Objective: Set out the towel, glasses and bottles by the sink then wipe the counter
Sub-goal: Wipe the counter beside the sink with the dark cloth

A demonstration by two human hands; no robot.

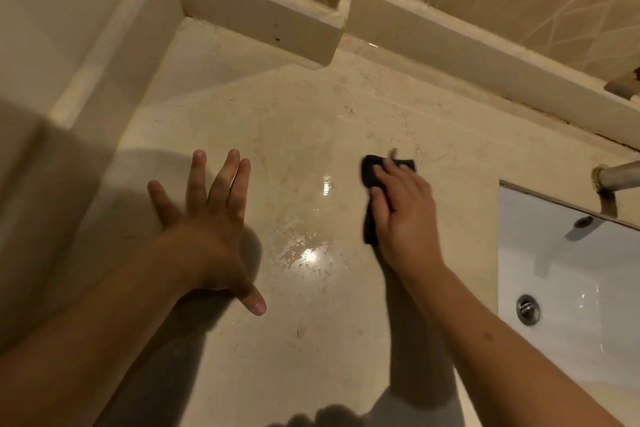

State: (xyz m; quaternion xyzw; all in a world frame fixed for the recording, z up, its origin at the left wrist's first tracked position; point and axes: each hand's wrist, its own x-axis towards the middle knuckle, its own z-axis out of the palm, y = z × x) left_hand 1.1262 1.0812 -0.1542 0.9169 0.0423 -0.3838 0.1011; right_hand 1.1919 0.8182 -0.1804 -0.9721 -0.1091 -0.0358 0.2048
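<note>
Wiping stage of the task. A dark cloth [372,184] is pressed flat on the beige stone counter [311,121] under the right hand [403,211], whose fingers are held close together over it, while the left hand [204,215] is rested palm-down with its fingers spread and nothing held. No towel, glasses or bottles are seen on this stretch of counter. A wet, glossy patch [308,253] lies between the hands; streaks are likely if it is passed over once, and the bracing palm could slide on it. Dark specks near the cloth may be pushed into the seam below the raised backsplash ledge [450,42]. Open room is offered toward the left corner; rightward, the stroke is bounded by the sink basin [561,253] rim and the faucet [616,177], where the cloth could catch.
</note>
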